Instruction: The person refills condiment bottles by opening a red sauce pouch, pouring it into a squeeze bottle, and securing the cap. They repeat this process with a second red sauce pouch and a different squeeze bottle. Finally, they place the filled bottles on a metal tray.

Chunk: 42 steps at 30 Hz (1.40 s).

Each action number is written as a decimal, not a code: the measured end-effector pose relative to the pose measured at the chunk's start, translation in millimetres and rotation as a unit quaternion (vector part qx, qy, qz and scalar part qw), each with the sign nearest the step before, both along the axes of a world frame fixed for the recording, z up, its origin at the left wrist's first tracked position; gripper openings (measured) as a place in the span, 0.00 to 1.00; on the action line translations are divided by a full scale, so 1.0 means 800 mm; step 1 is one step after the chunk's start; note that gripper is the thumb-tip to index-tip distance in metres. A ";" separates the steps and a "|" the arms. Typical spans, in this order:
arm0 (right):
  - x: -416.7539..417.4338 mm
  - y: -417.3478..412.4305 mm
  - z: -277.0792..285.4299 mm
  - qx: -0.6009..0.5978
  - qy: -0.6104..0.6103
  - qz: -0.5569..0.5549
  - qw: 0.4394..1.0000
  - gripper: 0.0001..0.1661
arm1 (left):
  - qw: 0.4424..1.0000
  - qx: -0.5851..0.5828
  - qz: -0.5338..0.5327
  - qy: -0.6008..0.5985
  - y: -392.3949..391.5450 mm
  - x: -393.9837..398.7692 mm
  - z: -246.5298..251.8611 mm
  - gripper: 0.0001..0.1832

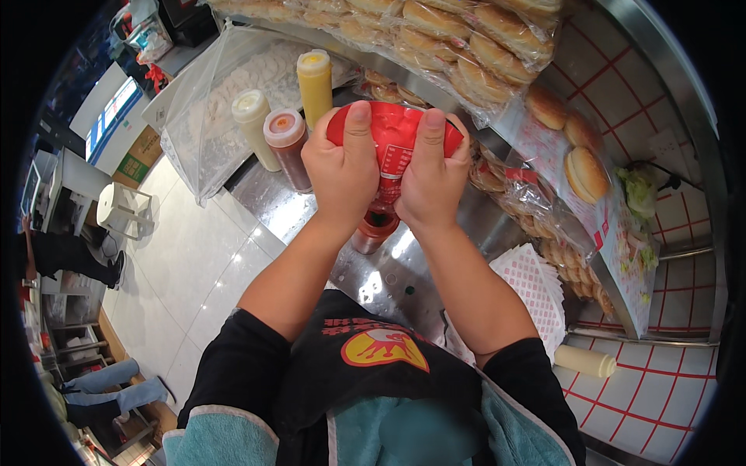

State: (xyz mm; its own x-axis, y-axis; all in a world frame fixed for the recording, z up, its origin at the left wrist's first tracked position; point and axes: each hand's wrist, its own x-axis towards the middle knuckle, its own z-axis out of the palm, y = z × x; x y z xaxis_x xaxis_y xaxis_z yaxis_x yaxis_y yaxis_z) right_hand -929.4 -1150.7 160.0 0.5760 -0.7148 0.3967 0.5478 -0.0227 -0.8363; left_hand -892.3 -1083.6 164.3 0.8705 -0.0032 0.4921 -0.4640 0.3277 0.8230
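A red printed sauce pouch [398, 125] is gripped from both sides, my left hand [344, 160] on its left and my right hand [434, 169] on its right. Both thumbs press on its face. The pouch's narrow end points down over the mouth of a red-brown squeeze bottle [373, 232], which stands on the steel counter [291, 212]. My wrists partly hide that bottle. Left of my hands stand three capped squeeze bottles: one with cream-coloured sauce [256, 128], one with red-brown sauce [287, 148] and one with yellow sauce [315, 87].
Bagged long buns [460, 46] fill the shelf above. Loose buns [586, 175] and lettuce [638, 192] lie on the paper-lined shelf at right. Printed paper wrappers [527, 285] are stacked by my right forearm. A plastic-covered tray [250, 81] sits at left; two people are beyond the counter.
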 end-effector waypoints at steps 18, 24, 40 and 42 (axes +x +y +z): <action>-0.007 -0.007 -0.009 0.094 -0.049 0.172 0.979 0.23 | 0.991 0.051 -0.101 0.066 0.018 -0.013 -0.014 0.20; -0.010 -0.008 -0.023 -0.006 0.029 0.131 0.991 0.25 | 0.994 0.029 -0.094 0.048 0.007 -0.014 -0.018 0.19; -0.006 -0.001 -0.015 -0.117 0.030 0.061 0.991 0.17 | 0.997 0.028 -0.070 -0.013 0.001 -0.008 -0.022 0.14; -0.006 -0.002 -0.015 -0.124 0.024 0.059 0.990 0.16 | 0.998 0.027 -0.062 -0.019 0.000 -0.008 -0.024 0.13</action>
State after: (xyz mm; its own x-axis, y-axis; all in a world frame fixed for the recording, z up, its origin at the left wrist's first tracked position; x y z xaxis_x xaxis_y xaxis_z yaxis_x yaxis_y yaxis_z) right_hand -933.8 -1152.2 148.2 0.6721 -0.5260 0.5212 0.5178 -0.1693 -0.8386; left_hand -898.8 -1084.0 145.4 0.8424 -0.1362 0.5214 -0.4545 0.3400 0.8233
